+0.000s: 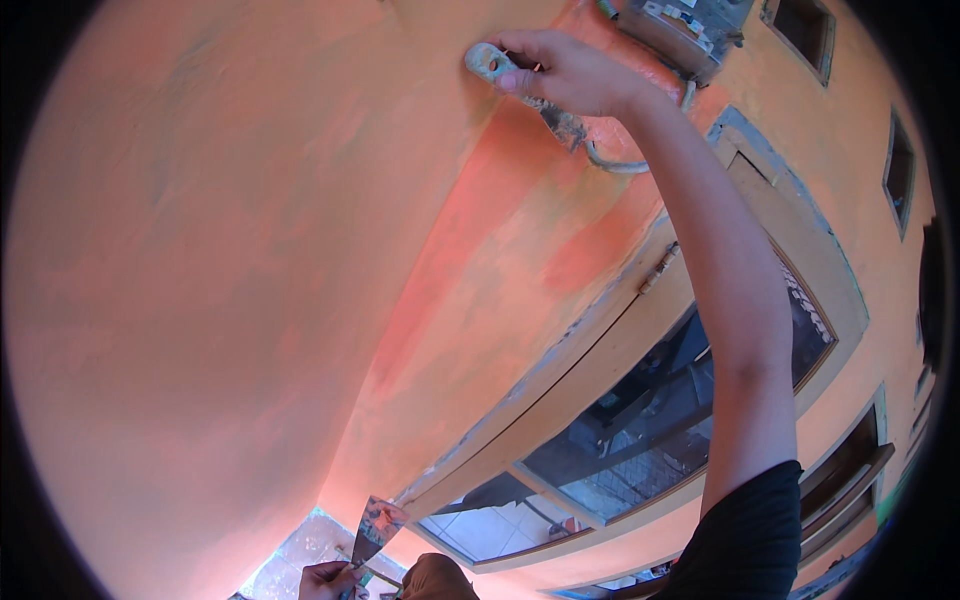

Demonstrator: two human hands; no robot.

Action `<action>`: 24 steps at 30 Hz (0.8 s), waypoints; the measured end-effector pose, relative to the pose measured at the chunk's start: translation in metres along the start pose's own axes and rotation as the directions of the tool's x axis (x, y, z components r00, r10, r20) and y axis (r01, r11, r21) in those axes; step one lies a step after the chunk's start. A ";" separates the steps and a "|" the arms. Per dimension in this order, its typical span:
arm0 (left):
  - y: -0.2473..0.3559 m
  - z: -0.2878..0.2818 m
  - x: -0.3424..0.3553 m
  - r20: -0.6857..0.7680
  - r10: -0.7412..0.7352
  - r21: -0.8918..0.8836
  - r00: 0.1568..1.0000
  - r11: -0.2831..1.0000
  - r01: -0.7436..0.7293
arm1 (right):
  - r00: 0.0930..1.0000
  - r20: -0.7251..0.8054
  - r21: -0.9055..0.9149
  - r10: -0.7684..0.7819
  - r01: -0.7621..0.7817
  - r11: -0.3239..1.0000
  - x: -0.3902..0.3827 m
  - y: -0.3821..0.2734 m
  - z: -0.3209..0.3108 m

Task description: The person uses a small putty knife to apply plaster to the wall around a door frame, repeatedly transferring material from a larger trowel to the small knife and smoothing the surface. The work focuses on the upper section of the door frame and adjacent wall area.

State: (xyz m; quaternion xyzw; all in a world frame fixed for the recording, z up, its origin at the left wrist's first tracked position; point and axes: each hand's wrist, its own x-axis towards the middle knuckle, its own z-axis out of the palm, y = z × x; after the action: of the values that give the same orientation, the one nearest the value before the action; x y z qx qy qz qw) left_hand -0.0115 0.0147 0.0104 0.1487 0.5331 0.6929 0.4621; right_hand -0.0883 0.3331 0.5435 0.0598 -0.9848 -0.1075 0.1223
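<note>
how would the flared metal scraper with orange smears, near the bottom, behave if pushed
The scraper looks like thin, broad metal, so may flex slightly. The bare left hand holds it where it narrows, so pushing one corner might twist it. Single-handed holding suggests it's fairly light.

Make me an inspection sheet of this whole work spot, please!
Surface: patchy orange-pink painted wall with redder streaks.
Job's things: paint-smeared metal scraper with a flared blade; stained metal putty knife with a pale, holed handle.
Clutter: small mixed items on a grey, box-like unit.
Hands: left hand grips the scraper; right hand grips the putty knife.
Cables: curved grey cable or tube.
Surroundings: beige-framed glass panes; small dark windows.
</note>
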 end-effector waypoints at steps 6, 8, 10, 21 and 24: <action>0.001 0.002 0.003 -0.003 -0.039 0.011 0.999 0.999 0.039 | 1.000 0.018 0.049 0.003 -0.004 0.999 0.000 0.003 0.003; 0.001 0.003 0.004 -0.001 -0.035 0.029 0.999 0.999 0.035 | 1.000 0.003 0.063 0.030 -0.030 0.998 -0.001 0.003 0.004; -0.002 0.003 0.006 -0.002 -0.023 0.022 1.000 1.000 0.023 | 0.999 -0.033 0.060 0.008 -0.006 0.998 -0.001 0.004 0.008; -0.008 0.007 0.011 0.013 -0.009 -0.016 1.000 1.000 0.009 | 0.993 -0.114 0.042 -0.040 0.045 0.998 -0.001 0.009 0.017; -0.007 0.008 0.012 0.020 -0.021 0.000 1.000 1.000 0.021 | 0.998 -0.061 0.062 0.007 -0.003 0.998 0.001 0.006 0.013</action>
State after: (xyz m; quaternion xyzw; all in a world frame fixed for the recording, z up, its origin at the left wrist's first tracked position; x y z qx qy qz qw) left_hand -0.0090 0.0289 0.0041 0.1500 0.5301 0.6866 0.4744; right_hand -0.0933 0.3415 0.5334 0.0644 -0.9836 -0.0746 0.1508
